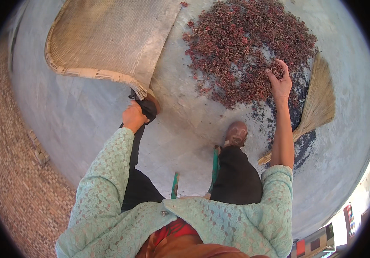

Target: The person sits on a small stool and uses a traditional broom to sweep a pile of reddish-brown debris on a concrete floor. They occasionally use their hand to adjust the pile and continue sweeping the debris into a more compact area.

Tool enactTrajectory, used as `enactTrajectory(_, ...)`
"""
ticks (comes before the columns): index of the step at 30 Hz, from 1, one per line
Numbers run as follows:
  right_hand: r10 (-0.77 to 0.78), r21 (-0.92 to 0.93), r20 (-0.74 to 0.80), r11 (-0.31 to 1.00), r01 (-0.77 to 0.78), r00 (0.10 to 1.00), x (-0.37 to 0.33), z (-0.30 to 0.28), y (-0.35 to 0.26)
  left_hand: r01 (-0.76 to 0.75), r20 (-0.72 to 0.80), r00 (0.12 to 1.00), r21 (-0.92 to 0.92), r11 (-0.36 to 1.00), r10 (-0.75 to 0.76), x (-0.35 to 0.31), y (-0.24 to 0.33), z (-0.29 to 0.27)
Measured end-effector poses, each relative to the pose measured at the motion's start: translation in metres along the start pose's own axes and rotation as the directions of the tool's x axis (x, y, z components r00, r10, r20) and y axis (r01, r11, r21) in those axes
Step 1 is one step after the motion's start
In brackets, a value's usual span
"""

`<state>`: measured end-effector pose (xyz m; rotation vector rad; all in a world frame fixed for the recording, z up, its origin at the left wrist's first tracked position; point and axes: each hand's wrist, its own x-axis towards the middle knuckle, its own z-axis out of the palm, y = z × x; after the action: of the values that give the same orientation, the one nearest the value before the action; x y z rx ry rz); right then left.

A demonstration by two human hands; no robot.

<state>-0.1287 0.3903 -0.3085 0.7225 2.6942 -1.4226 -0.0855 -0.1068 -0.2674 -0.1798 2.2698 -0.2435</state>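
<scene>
My right hand (pixel 281 84) reaches into a pile of small dried red and brown husks (pixel 241 51) that look like Sichuan peppercorns. Its thumb and forefinger are curved and apart, with husks showing in the gap; the other fingers are mostly hidden. Low by my left shoe (pixel 154 101), my left hand (pixel 134 117) is closed on the black trouser leg (pixel 149 109) near the ankle. Fine black seeds (pixel 304 148) lie scattered beneath and beside my right forearm. Next to the pile, a straw broom (pixel 320 96) lies with its handle passing under that forearm.
A large woven winnowing basket (pixel 103 36) lies at the far left, its bound rim by my left shoe. My right shoe (pixel 236 134) stands on the grey concrete floor (pixel 180 124). Green stool legs (pixel 215 170) show between my knees. Brick paving (pixel 21 172) borders the left side.
</scene>
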Motion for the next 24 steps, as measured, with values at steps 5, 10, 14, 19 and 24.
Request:
enactTrajectory(5,-0.159,-0.206,0.159,0.960,0.191,0.974,-0.033,-0.003,-0.023,0.020,0.004,1.000,0.005,1.000,-0.020,-0.001,-0.002,-0.001)
enactTrajectory(10,0.158,-0.604,0.208,0.797,-0.001,0.965,-0.051,0.008,0.053,-0.025,0.007,1.000,-0.019,1.000,0.025,0.004,0.001,0.002)
enactTrajectory(14,0.044,-0.622,0.290,0.768,0.153,0.956,-0.085,0.051,0.018,-0.004,-0.004,1.000,-0.018,1.000,0.004,-0.001,-0.002,0.000)
enactTrajectory(19,-0.195,-0.593,0.526,0.614,0.521,0.828,-0.116,0.101,0.009,0.007,0.022,1.000,0.004,1.000,-0.007,0.002,0.002,-0.003)
enactTrajectory(24,-0.176,-0.577,0.617,0.562,0.592,0.767,-0.085,0.102,0.003,0.034,0.040,0.999,0.007,0.999,-0.034,0.000,0.003,-0.005)
